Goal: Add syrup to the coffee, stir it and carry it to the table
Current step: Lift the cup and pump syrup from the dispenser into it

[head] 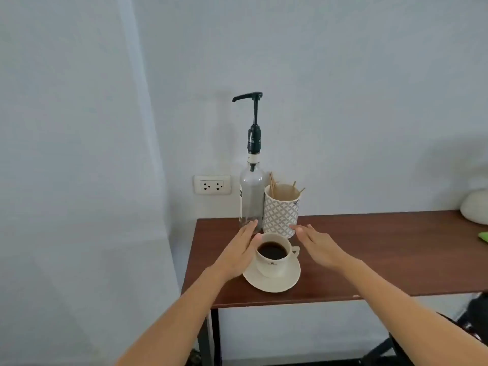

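Soft, even daylight, fairly bright; no glare. Faint shadow of the pump bottle (252,191) falls left on the wall (343,88). Whole pic slightly soft, w/ compression smear. Wide-angle bend at edges: counter (369,249) edge tilts. White object (475,207) far right is blurred.

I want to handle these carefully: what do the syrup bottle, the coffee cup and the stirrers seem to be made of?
Syrup bottle: clear glass or hard plastic, see-through; the dark pump looks like plastic.
Coffee cup: glazed cream ceramic, smooth and slightly shiny.
Stirrers: thin tan sticks, probably wood or bamboo.
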Motion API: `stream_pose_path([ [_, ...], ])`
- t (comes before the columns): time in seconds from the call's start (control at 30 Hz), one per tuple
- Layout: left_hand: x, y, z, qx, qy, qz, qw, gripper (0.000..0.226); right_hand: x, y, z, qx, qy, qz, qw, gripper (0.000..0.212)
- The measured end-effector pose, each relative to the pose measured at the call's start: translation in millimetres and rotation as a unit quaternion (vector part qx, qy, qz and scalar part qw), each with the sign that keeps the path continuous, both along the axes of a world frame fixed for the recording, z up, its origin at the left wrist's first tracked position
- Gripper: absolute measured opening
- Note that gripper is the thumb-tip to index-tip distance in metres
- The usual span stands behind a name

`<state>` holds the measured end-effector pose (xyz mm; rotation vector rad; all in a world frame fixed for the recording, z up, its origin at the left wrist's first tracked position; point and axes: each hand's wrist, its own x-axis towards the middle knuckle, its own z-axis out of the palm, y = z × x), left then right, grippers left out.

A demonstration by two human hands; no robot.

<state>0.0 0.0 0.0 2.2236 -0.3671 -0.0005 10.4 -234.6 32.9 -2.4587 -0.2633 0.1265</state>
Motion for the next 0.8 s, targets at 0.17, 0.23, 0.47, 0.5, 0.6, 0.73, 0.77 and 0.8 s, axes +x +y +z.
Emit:
stream_pose_path([
  [0.17,-11.7,-26.8,-29.8,-0.147,0.050,0.012,0.988,0.081,2.6,3.1,-33.4,0.124,0.024,0.034,0.991,0.037],
  [0.23,-11.7,-35.1,-38.5,-0.153,0.040,0.049,0.986,0.092,5.3,1.6,-42.9,0.158,0.026,0.036,0.986,0.038],
  [0.47,-12.4,-58.5,-49.9,-0.168,-0.071,0.162,0.970,0.103,14.8,1.2,-45.3,0.207,0.039,0.068,0.975,0.033],
  [0.5,-12.6,-59.5,-50.2,-0.165,-0.081,0.173,0.968,0.099,16.4,1.7,-45.2,0.207,0.037,0.072,0.975,0.033],
  [0.6,-13.3,-59.5,-41.8,-0.161,-0.108,0.185,0.963,0.090,24.4,2.4,-43.3,0.226,0.049,0.085,0.969,0.032],
  [0.73,-9.7,-49.0,-16.2,-0.150,-0.123,0.195,0.961,0.087,35.2,9.3,-16.3,0.227,0.052,0.115,0.966,0.034],
  [0.77,-8.2,-45.6,-6.8,-0.148,-0.125,0.198,0.961,0.087,38.5,12.0,-7.0,0.221,0.042,0.125,0.966,0.034],
  [0.8,-5.8,-41.8,3.1,-0.147,-0.128,0.199,0.960,0.087,41.2,14.8,4.6,0.216,0.031,0.134,0.967,0.034],
])
